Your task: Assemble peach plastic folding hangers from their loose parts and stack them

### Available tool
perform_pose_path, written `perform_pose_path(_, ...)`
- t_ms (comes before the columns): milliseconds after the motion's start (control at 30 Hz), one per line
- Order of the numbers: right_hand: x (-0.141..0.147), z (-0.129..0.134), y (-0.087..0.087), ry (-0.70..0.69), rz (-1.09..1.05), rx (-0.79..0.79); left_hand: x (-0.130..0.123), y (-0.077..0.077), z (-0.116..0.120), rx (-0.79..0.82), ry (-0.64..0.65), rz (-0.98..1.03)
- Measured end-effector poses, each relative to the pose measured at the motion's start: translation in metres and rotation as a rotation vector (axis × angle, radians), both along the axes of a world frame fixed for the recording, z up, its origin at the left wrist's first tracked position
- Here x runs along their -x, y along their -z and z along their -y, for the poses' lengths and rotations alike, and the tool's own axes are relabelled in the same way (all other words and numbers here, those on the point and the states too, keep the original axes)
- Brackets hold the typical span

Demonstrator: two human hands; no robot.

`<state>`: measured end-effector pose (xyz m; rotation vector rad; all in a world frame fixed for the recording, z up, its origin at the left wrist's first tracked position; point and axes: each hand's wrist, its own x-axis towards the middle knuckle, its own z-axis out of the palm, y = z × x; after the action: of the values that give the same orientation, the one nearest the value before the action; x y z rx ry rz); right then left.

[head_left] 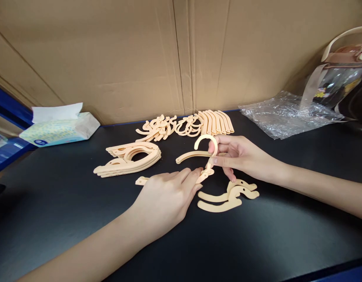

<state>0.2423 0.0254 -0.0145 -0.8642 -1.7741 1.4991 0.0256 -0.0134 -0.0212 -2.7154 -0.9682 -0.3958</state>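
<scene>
My right hand [232,154] pinches a cream plastic hanger hook [214,145] between thumb and fingers, its curve pointing up and left. Below it, my left hand [169,196] is closed over a cream hanger arm [142,180], whose left end sticks out past the knuckles. The foot of the hook meets the arm piece at the left fingertips; whether they are joined I cannot tell. Behind the hands lies a loose curved arm [191,155]. Two wavy hanger pieces [225,205] overlap on the table just under my right hand.
A stack of folded hangers [126,167] sits left of my hands. Farther back are a pile of wavy parts [159,129], loose hooks [188,126] and a row of arms [216,122]. A tissue pack [60,131], clear plastic bag [286,115] and bottle [339,78] stand near the cardboard wall.
</scene>
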Motion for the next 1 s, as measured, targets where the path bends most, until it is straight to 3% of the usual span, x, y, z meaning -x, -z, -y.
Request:
perform_pose_path(533, 0.0007, 0.0011, -0.0006, -0.025, -0.018, 0.06, 0.0007, -0.0013, 0.0005, -0.005, 0.008, -0.005)
perform_pose_path(1000, 0.0026, 0.0027, 0.0009, 0.029, -0.004, 0.006, 0.0029, -0.0019, 0.002, 0.103, -0.066, 0.032)
